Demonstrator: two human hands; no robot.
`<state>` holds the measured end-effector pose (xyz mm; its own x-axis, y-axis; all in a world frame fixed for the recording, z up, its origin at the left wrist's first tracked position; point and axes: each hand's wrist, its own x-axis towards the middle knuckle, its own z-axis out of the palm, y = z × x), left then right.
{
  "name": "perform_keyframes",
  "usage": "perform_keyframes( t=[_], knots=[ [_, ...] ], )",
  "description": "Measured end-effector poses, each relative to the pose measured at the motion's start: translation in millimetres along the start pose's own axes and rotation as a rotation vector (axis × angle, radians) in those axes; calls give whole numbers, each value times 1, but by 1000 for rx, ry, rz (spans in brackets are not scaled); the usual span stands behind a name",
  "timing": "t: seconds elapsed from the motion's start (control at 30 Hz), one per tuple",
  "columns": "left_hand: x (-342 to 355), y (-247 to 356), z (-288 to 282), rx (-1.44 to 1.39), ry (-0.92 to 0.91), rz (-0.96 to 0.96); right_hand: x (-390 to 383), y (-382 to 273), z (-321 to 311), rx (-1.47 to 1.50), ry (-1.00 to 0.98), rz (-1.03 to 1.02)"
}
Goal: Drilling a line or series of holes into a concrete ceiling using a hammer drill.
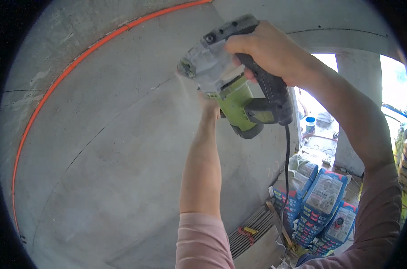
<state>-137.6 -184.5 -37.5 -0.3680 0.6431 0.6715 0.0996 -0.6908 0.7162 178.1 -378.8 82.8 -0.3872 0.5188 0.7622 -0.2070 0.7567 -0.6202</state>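
Observation:
Raised in front of the grey concrete wall is a dusty green-and-black corded power tool [239,96] that looks like a rotary hammer. My right hand [268,51] is wrapped round its black rear handle. My left hand [208,102] is closed at the underside of its front part, partly hidden behind the body; a dark grip end shows beside the wrist. The tool's front end points left, toward the wall, with pale dust beneath it. Whether the tip touches the wall cannot be made out. A black cord [287,170] hangs down from the handle.
An orange conduit [73,65] curves along the wall at left. Thin dark lines mark the wall. Lower right stand stacked blue bags [322,195], beside dark slats [252,228] with a yellow-and-red object [249,231]. Beyond a bright opening stands a blue bucket [310,125].

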Motion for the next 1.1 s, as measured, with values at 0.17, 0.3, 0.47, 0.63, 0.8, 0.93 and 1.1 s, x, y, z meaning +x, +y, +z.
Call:
perform_keyframes(
  t=[0.17,0.3,0.47,0.63,0.8,0.93,1.1],
  knots=[
    [8,-7,-1,-12,-57,60,2,3,0,16,23,89],
    [7,-2,4,-189,-112,90,6,6,-2,-218,-79,-141],
    [-3,4,5,-33,3,13,3,13,1,-117,-2,-60],
    [-2,3,7,-18,30,3,6,20,-4,-82,10,-47],
    [-3,3,9,-11,39,9,8,27,-4,-153,3,-122],
    [-2,3,6,19,59,-10,12,26,-7,-152,-19,-101],
    [4,1,-1,88,111,-84,12,24,-6,-119,-2,-25]
  ],
)
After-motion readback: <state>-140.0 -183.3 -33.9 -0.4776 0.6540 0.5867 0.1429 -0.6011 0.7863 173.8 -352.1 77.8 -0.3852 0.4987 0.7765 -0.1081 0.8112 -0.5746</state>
